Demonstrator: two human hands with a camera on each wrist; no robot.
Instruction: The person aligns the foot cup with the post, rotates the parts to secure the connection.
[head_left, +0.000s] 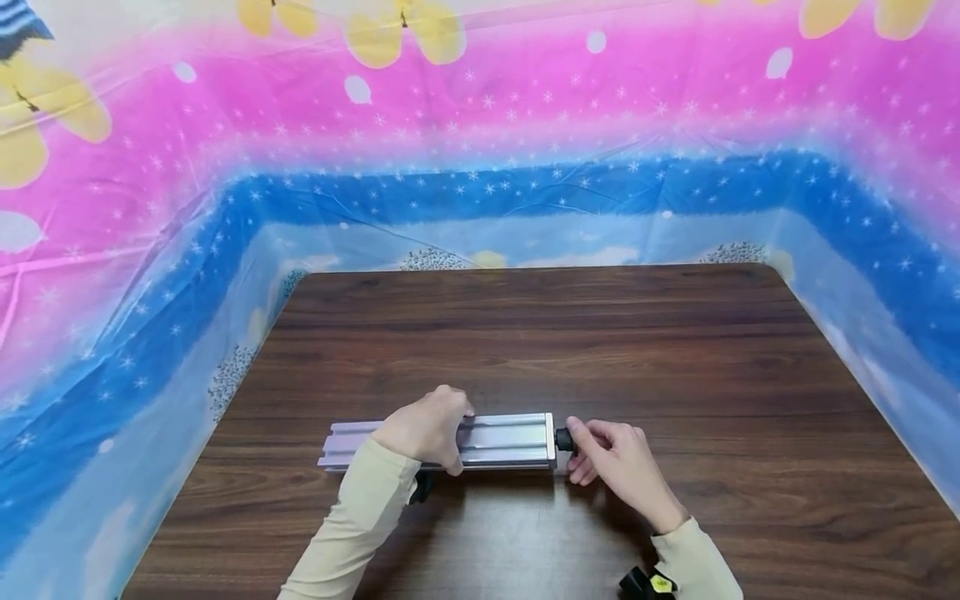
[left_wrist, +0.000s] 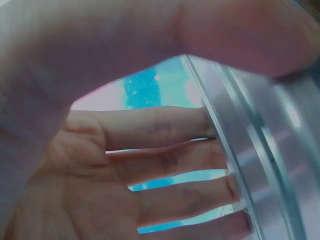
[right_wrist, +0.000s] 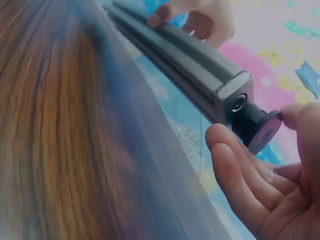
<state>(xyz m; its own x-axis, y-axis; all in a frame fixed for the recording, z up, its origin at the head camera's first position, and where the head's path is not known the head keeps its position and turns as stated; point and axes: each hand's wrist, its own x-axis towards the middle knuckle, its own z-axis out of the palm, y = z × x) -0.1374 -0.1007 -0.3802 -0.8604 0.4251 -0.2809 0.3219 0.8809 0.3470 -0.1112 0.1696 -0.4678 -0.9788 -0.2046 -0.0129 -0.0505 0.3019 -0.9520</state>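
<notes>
A silver aluminium profile with long grooves lies crosswise over the near half of the table. My left hand grips it from above near its middle, thumb on the near side and fingers over the far side. In the left wrist view the fingertips meet the edge of the grooved metal. A flat plate with a round screw head caps the profile's right end. From that plate sticks out a black knob with a wide round disc. My right hand pinches the knob, thumb at the disc's rim and curled fingers below.
Dark brown wood-grain table with rounded far corners. A pink and blue patterned cloth hangs round its back and sides. Black wrist-worn devices sit at both cuffs, the right one with a yellow mark.
</notes>
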